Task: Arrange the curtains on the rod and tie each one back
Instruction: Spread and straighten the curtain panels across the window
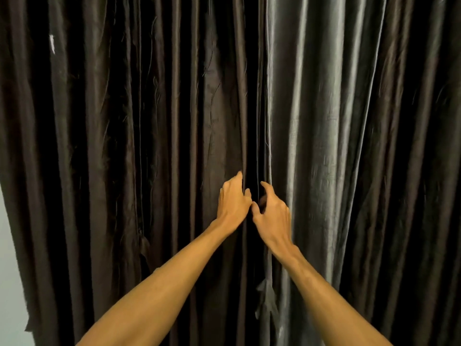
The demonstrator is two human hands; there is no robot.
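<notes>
- Left curtain (124,146), dark brown, and right curtain (349,146), grey with a sheen: both hang drawn shut in vertical folds and meet at a dark seam in the middle of the view. The rod is out of view above.
- Left hand (233,201): I read its fingers as curled round the inner edge of the left curtain, thumb closing on the fold.
- Right hand (272,211): fingers hooked at the seam beside the right curtain's edge; I cannot tell whether cloth is yet caught in them. The two thumbs are just beside each other.
- Step in hand, as I judge it: parting the pair at the seam, with no tying yet done.
- To do it well, I would take a full hem in each hand, not a single pleat, then draw outward evenly so the tops slide along the rod without snagging.
- Loose grey strip (268,295) hanging by the seam below the right forearm: possibly a tie-back, though I cannot confirm it.
- Pale wall (7,245) at far left.
</notes>
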